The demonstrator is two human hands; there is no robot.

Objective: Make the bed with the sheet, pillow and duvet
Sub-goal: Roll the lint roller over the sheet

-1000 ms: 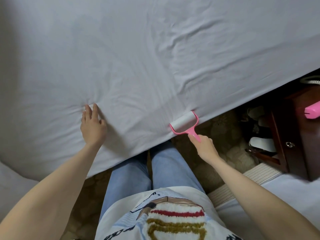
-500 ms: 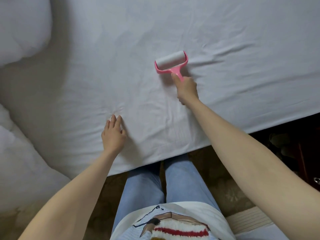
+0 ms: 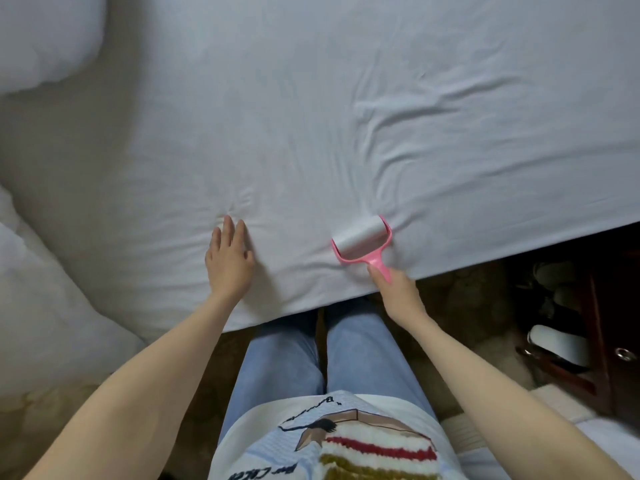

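Observation:
A white sheet (image 3: pixel 311 116) covers the bed and is creased near its front edge. My left hand (image 3: pixel 228 261) presses flat on the sheet with straight fingers. My right hand (image 3: pixel 398 292) grips the handle of a pink lint roller (image 3: pixel 362 242), whose white roll lies on the sheet close to the bed's front edge. A white pillow (image 3: pixel 45 39) lies at the top left. A bunched white duvet (image 3: pixel 45 306) lies at the left.
A dark wooden cabinet (image 3: pixel 606 341) with an open drawer stands at the right, beside the bed. A patterned floor (image 3: pixel 460 306) shows under my legs. A white ribbed object (image 3: pixel 485 441) sits at the lower right.
My right hand has pulled the lint roller back from the middle of the sheet to the front edge. My left hand stays pressed on the sheet.

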